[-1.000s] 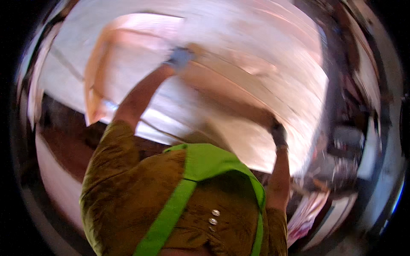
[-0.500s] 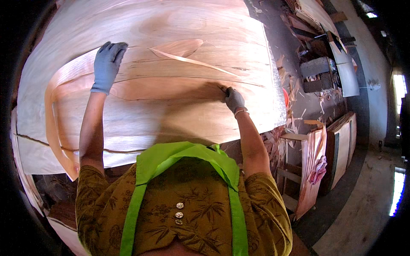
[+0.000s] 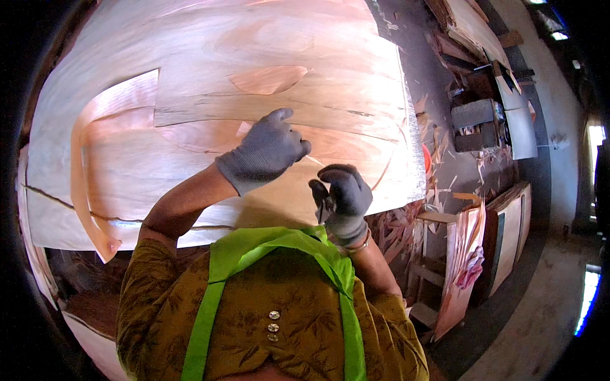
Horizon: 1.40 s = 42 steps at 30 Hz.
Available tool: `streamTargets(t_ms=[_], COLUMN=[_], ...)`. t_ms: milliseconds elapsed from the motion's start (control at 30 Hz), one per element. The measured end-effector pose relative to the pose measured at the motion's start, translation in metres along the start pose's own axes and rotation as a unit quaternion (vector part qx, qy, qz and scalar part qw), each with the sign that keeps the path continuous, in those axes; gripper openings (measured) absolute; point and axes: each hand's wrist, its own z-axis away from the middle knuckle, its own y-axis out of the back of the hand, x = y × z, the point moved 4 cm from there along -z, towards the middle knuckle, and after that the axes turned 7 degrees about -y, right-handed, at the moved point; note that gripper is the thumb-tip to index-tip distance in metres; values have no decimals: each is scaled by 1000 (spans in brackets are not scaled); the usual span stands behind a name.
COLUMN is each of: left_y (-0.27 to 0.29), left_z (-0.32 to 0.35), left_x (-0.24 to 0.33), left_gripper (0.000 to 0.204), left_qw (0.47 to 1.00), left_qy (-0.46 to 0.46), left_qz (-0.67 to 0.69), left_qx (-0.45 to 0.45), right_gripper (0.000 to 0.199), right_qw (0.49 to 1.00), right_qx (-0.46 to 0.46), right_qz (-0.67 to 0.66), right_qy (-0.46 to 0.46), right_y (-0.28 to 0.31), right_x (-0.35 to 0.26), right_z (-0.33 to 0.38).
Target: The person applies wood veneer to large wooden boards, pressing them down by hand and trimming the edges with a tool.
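Two gloved hands, left hand (image 3: 264, 152) & right hand (image 3: 343, 197), over veneer sheet (image 3: 254, 95), long axis left-right.

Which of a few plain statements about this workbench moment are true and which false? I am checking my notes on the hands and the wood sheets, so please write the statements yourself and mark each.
1. Both hands wear grey gloves. True: the left hand and the right hand are both gloved.
2. The left hand is over the veneer sheets. True.
3. The right hand lies flat, palm down, on the wood. False: it is raised near the sheets' near edge with its fingers curled; whether it pinches anything cannot be told.
4. The sheets are painted blue. False: they are bare pale and reddish wood.
5. Wood scraps lie on the floor to the right of the sheets. True.
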Motion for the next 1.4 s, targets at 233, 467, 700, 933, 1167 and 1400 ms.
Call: streamTargets(t_ms=[233,467,700,933,1167,1400], left_y=[-14,-13,-145,-190,-209,-213], left_z=[-22,-85,-176,-278,-317,-331], left_x=[32,71,153,180,201,199], left_gripper=[9,51,75,19,17,14], left_qw=[997,982,742,704,790,860], left_qy=[37,119,402,329,342,282], left_qz=[63,-15,446,536,471,322], left_qx=[-34,144,300,329,194,279], right_gripper=[37,4,10,18,22,14], right_qw=[988,952,853,950,901,879], right_qx=[-70,-49,33,24,-7,-33], right_qz=[36,-177,-366,-181,-320,-340], right_qy=[-136,-245,-371,-254,-293,-332], right_y=[19,95,202,287,317,315], right_x=[47,141,249,290,316,336], right_z=[15,49,85,95,69,60])
